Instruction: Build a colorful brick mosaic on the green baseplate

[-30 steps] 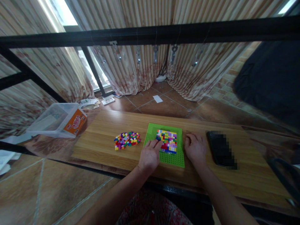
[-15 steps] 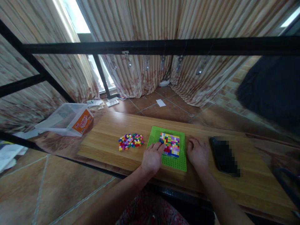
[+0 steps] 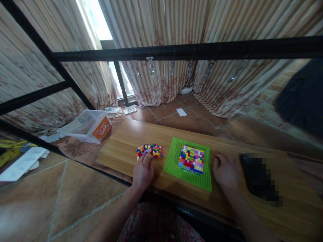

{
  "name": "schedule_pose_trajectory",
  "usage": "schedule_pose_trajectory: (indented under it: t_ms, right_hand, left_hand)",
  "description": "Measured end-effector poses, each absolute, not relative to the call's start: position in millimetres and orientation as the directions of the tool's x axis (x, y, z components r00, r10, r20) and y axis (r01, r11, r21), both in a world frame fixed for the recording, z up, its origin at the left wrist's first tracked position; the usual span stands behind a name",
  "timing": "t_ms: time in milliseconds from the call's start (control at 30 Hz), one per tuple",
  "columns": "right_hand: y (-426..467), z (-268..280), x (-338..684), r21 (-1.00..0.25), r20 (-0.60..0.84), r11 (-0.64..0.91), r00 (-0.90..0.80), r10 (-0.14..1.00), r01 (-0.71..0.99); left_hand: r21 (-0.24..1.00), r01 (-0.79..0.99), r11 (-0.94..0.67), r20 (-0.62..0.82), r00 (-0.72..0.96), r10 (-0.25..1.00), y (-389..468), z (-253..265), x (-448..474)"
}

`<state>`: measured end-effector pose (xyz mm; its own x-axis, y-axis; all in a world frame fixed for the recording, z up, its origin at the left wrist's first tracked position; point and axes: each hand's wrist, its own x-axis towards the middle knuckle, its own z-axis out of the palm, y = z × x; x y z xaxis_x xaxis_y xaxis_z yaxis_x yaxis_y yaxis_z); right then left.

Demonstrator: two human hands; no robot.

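My left hand (image 3: pixel 143 173) is at the near edge of a loose pile of small coloured bricks (image 3: pixel 156 150). Its fingers are bent down and drawn together, with the tips among the bricks; whatever they pinch is hidden. To the right lies a green studded baseplate (image 3: pixel 173 168). On it sits a rectangular block of many-coloured bricks (image 3: pixel 191 159), mostly red, yellow, purple and white on top, with blue along the near edge. My right hand (image 3: pixel 225 170) rests on the table just right of the baseplate, fingers curled in, with nothing visible in them.
The wooden table (image 3: pixel 118 148) carries a black phone-like object (image 3: pixel 254 174), partly pixelated, at the right. A clear plastic bin (image 3: pixel 87 126) with an orange label stands beyond the left end. A black metal bar (image 3: pixel 176 52) crosses in front of striped curtains (image 3: pixel 161 23). Papers lie on the floor.
My left hand has moved left from the brick block on the baseplate to the loose pile. My right hand stays beside the baseplate. The whole view has shifted slightly.
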<state>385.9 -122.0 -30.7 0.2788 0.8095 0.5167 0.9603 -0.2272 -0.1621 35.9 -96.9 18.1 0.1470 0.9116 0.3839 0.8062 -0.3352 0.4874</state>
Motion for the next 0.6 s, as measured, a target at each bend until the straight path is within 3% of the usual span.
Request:
schedule_pose_trajectory:
  t_ms: [200,600]
  right_hand:
    - [-122.7,-26.9,383.4,-0.165,0.531,-0.223,0.277,0.801,0.961]
    - [-122.9,-27.6,383.7,-0.165,0.534,-0.215,0.27,0.801,0.963]
  left_hand:
    - [0.428,0.867,-0.257,0.35,0.103,0.931,-88.6,18.5,25.8]
    - [0.337,0.869,-0.362,0.362,0.235,0.902,-84.8,14.5,31.8]
